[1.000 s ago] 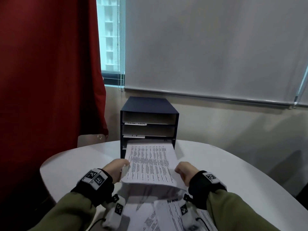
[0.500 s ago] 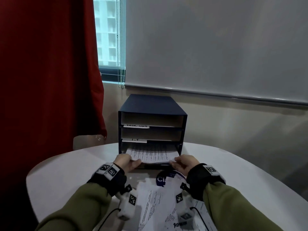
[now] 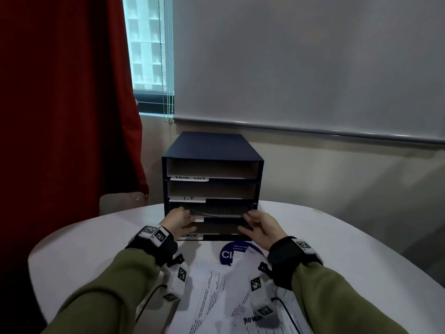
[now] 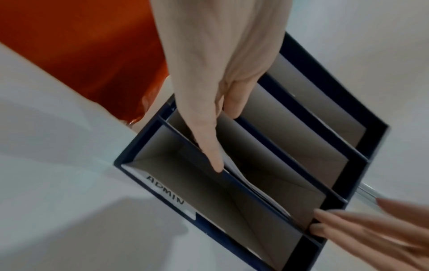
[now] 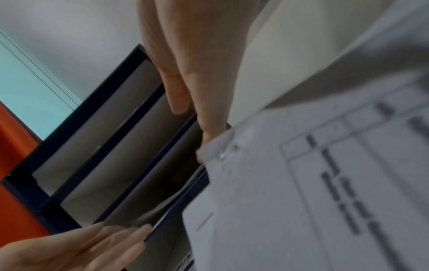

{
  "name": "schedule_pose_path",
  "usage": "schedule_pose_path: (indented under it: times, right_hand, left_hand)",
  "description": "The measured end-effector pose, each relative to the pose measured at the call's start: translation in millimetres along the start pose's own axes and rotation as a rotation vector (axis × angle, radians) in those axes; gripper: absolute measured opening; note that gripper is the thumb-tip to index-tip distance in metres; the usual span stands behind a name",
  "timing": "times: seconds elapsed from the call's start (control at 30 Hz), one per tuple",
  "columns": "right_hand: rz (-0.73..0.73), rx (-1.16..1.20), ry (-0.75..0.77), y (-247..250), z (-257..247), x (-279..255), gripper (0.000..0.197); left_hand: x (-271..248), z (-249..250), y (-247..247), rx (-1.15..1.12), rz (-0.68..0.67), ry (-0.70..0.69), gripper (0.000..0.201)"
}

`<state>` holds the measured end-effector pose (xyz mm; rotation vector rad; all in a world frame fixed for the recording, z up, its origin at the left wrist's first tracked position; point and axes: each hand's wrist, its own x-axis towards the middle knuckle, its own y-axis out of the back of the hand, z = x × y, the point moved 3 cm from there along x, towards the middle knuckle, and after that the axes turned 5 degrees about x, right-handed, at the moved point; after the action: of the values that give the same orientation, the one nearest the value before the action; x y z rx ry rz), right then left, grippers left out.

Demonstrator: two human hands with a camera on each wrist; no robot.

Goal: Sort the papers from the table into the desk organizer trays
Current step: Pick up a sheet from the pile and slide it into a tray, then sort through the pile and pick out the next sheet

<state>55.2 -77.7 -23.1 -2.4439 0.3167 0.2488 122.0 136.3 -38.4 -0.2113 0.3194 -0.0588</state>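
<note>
We see a dark navy organizer with pale beige tray insides and white labels lettered in black. It stands on a white table. The papers near us are white with rows of fine black print; one sheet carries a deep blue round patch with white letters. Our sleeves are olive green, with black wristbands bearing white tags patterned in black squares. A deep red curtain hangs at left, beside a pale grey blind and a light bluish window.
</note>
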Motion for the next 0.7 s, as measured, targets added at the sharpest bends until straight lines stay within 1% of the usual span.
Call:
schedule_pose_path:
  times: [0.03, 0.07, 0.1, 0.13, 0.2, 0.27, 0.3, 0.37, 0.4, 0.47, 0.5, 0.53, 0.6, 0.63, 0.7]
  right_hand:
    - [-0.006, -0.047, 0.000, 4, -4, -5, 0.040]
    - [-0.014, -0.127, -0.002, 8, -7, -12, 0.037]
    - [-0.010, -0.242, -0.002, 14, -11, -20, 0.034]
    - [-0.001, -0.368, 0.002, 20, -15, -30, 0.030]
    - [0.059, -0.618, 0.036, 39, -27, -50, 0.019]
    - [0.141, -0.817, 0.047, 63, -39, -71, 0.009]
    - [0.175, -0.922, 0.021, 76, -43, -82, 0.007]
    - [0.213, -1.130, -0.100, 96, -46, -105, 0.008]
    - [0.201, -1.221, -0.185, 105, -45, -119, 0.009]
    - [0.129, -1.379, -0.341, 115, -39, -146, 0.009]
    - [0.104, -1.417, -0.387, 118, -35, -157, 0.006]
    - [0.099, -1.429, -0.406, 120, -31, -166, 0.007]
    - [0.124, -1.458, -0.374, 126, -26, -174, 0.019]
    - [0.143, -1.470, -0.341, 128, -25, -175, 0.025]
    - [0.186, -1.446, -0.270, 133, -25, -176, 0.034]
  left_hand:
    - [-3, 4, 1, 0.107, 0.038, -0.026, 0.016]
    - [-5, 6, 4, 0.252, 0.101, -0.073, 0.019]
    - [-9, 7, 5, 0.383, 0.135, -0.115, 0.022]
    - [-17, 5, 2, 0.484, 0.111, -0.138, 0.019]
    - [-37, -7, -11, 0.692, -0.029, -0.154, 0.013]
    - [-62, -23, -30, 0.869, -0.236, -0.134, 0.010]
    - [-76, -31, -38, 0.925, -0.337, -0.112, 0.008]
    - [-98, -45, -53, 1.047, -0.476, -0.084, 0.010]
    - [-105, -51, -58, 1.107, -0.509, -0.072, 0.011]
    - [-121, -62, -67, 1.190, -0.533, -0.084, 0.009]
    - [-127, -68, -70, 1.220, -0.546, -0.084, 0.010]
    - [-133, -74, -72, 1.257, -0.564, -0.077, 0.017]
    - [-140, -83, -77, 1.362, -0.592, -0.088, 0.031]
    - [-144, -85, -80, 1.417, -0.602, -0.123, 0.033]
    - [-151, -86, -87, 1.490, -0.619, -0.225, 0.024]
